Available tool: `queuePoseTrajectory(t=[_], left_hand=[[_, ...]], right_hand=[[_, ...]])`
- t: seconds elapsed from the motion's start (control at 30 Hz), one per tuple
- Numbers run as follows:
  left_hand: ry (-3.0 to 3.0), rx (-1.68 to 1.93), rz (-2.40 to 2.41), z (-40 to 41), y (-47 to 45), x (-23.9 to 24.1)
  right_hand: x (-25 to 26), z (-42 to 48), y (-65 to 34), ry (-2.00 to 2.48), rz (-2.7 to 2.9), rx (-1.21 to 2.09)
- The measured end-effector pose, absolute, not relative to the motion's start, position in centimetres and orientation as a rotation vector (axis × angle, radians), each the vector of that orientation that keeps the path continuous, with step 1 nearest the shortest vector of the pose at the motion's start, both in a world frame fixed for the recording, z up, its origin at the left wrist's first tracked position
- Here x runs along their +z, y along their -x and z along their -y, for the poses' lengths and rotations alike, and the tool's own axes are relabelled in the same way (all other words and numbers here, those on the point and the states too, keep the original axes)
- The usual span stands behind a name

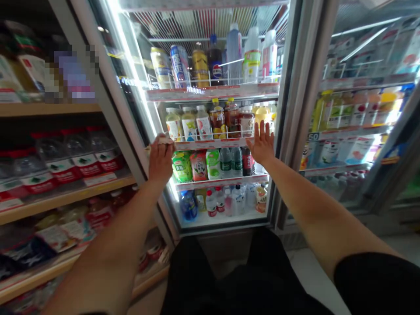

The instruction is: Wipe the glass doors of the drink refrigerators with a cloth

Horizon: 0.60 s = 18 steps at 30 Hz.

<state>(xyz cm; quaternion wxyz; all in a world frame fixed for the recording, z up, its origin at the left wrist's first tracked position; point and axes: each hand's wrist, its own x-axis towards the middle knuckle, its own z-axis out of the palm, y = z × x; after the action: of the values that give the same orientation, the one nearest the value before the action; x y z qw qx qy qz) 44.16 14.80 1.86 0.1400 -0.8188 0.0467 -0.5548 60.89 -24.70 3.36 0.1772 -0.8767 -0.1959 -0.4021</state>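
Note:
An open drinks fridge stands in front of me, its wire shelves (210, 142) packed with bottles. My left hand (160, 157) is closed around a pale, crumpled thing, perhaps a cloth, pressed at the left end of the second shelf's front rail. My right hand (262, 142) is open, fingers stretched upward, resting against the right end of the same rail beside a yellow bottle (260, 114). Green and red bottles (182, 166) sit just below my left hand.
The open glass door (114, 87) swings out to the left. Wooden shelves (65, 197) with packaged goods run along the left. A second, closed fridge (357, 131) with drinks stands on the right. My dark-clothed legs (236, 280) are at the bottom.

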Motion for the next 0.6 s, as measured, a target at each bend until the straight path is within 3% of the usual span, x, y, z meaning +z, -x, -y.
queuePoseTrajectory(t=[0.2, 0.43, 0.6], left_hand=[[2.376, -1.245, -0.471, -14.0, -43.1, -5.3], [2.382, -1.447, -0.245, -16.7, -43.4, -3.9], [2.417, -1.290, -0.353, -13.7, -42.9, -8.4]], right_hand=[[2.8, 24.6, -61.5, 2.405, 0.592, -1.211], [2.6, 24.6, -61.9, 2.392, 0.610, -1.214], [2.9, 24.6, -61.4, 2.414, 0.594, -1.158]])
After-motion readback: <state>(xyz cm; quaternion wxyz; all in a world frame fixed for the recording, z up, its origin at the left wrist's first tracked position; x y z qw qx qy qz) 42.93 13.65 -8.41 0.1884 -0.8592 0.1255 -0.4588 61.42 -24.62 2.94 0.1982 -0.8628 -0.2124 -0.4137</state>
